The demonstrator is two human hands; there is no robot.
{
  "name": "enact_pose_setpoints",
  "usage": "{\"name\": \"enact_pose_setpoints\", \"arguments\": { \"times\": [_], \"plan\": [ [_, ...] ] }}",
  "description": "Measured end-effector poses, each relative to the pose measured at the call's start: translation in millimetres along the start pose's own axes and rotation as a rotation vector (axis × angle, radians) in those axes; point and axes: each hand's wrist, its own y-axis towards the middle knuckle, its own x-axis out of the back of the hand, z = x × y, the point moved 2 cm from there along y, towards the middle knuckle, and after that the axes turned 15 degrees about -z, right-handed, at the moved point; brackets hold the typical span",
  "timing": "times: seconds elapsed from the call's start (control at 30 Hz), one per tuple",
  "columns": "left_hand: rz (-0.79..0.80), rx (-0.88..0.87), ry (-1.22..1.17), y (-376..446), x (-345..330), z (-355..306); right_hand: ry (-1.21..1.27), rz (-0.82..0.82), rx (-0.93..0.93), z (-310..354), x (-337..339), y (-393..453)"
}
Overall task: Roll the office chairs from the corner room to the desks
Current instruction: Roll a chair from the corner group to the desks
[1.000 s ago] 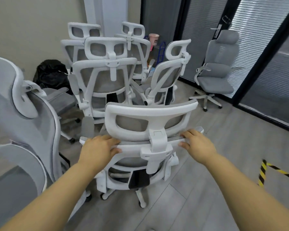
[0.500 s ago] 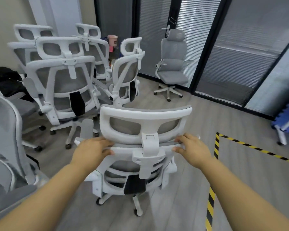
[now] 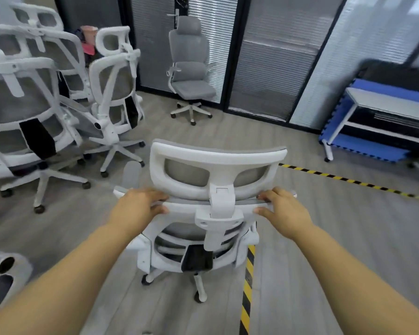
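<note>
Fingers [image 3: 155, 197] of the left hand [image 3: 137, 209] curl over the top rail of the chair's backrest, thumb underneath, and the right hand [image 3: 284, 210] clamps the same rail on the far side of the headrest stem, so both hands grip the office chair [image 3: 215, 213] from behind. Compared with a second ago, the view has swung to the right: the cluster of parked chairs [image 3: 34, 105] that filled the middle of the picture now sits off to the left, and the held chair stands apart from it on open floor [image 3: 348, 238]. Its base now straddles the yellow-and-black floor tape [image 3: 247, 291], which was well to the right before. A lone grey chair [image 3: 191, 68] by the glass partition [image 3: 264, 56] lies ahead, and a white-framed desk [image 3: 385, 107] on blue mats has come into view at the right. I judge that the chair has been pulled free of the group and turned toward the way out, so the rolling stage is under way, with most of the chairs yet to be moved.
</note>
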Motion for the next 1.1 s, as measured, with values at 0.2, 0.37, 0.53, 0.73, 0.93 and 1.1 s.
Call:
{"name": "enact_pose_setpoints", "arguments": {
  "times": [0.2, 0.37, 0.53, 0.73, 0.93, 1.1],
  "plan": [
    [0.092, -0.132, -0.072, 6, -34, -62, -0.027, -0.060, -0.168, -64, 37, -46],
    [0.217, -0.214, -0.162, 24, -66, -103, -0.075, -0.119, -0.315, -101, 57, -80],
    [0.285, -0.385, -0.249, 42, -105, -150, -0.096, -0.199, -0.481, -137, 73, -110],
    [0.363, -0.523, -0.309, 64, -154, -227, -0.149, -0.264, -0.637, -186, 97, -129],
    [0.421, -0.593, -0.330, 76, -207, -312, -0.165, -0.329, -0.736, -259, 122, -142],
    [0.457, -0.598, -0.359, 87, -253, -384, -0.171, -0.375, -0.767, -329, 148, -137]
  ]
}}
